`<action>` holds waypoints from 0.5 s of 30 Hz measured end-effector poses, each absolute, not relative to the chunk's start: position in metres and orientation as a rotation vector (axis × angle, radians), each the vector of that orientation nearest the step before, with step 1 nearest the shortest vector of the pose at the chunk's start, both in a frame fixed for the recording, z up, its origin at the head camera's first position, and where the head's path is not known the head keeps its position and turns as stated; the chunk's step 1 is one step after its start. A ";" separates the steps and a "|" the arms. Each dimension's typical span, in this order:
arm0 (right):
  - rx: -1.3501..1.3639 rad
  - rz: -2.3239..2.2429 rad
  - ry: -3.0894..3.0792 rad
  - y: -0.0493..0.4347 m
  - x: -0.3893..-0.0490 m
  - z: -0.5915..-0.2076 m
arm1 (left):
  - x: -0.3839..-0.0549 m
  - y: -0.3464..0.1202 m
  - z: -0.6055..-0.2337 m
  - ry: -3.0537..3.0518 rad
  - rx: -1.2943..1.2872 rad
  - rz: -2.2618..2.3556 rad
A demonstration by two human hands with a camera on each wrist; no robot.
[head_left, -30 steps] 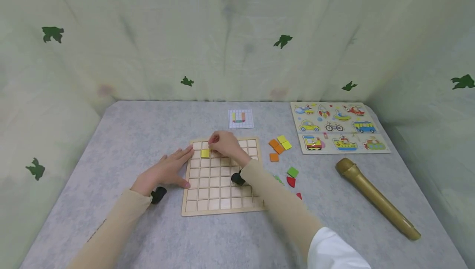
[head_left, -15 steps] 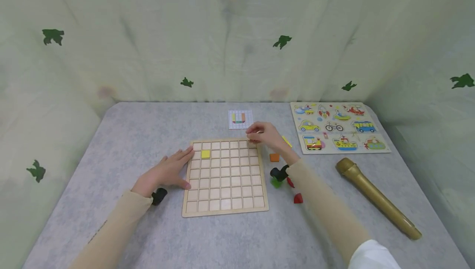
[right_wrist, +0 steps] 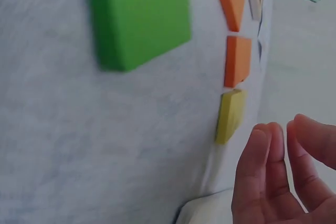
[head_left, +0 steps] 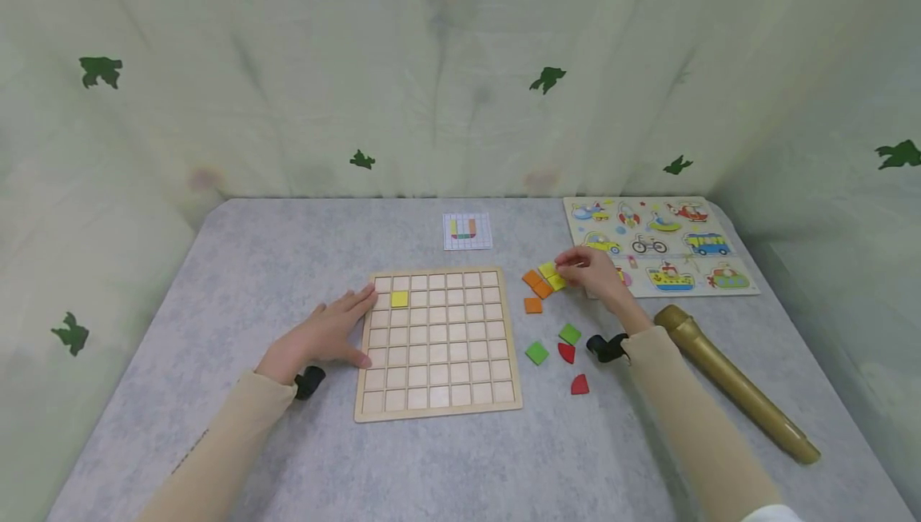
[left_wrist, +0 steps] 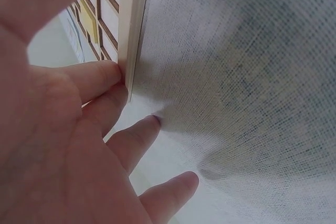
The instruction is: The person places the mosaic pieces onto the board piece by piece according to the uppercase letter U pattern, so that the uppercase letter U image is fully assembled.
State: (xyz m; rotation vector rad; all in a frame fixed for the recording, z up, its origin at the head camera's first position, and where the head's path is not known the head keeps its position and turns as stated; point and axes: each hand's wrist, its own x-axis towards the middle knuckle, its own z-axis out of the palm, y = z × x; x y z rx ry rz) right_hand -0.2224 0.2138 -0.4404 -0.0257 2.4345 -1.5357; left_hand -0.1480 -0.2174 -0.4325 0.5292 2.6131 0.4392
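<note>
A wooden grid board lies mid-table with one yellow square tile in a cell near its upper left. My left hand rests at the board's left edge, fingers spread; the left wrist view shows fingertips against the rim. To the right of the board, my right hand is beside two loose yellow tiles. Its thumb and fingers have a narrow gap between them and hold nothing. One yellow tile stands out just ahead of those fingers in the right wrist view.
Orange tiles, green tiles and red quarter-round pieces lie right of the board. A pattern card is behind it. Farther right are a picture puzzle board and a gold microphone.
My right hand has moved from the board's upper left across to the yellow tiles at the right. My left hand has stayed at the board's left edge.
</note>
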 end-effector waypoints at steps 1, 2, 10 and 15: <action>-0.013 -1.517 2.449 0.216 -0.222 -0.441 | -0.148 -0.217 -0.432 2.615 0.531 0.440; -0.009 -1.499 2.463 0.217 -0.222 -0.442 | -0.148 -0.217 -0.432 2.615 0.532 0.441; -0.002 -1.331 2.542 0.214 -0.220 -0.441 | -0.147 -0.218 -0.432 2.615 0.543 0.443; -0.033 -1.246 2.581 0.210 -0.223 -0.443 | -0.147 -0.218 -0.432 2.614 0.548 0.439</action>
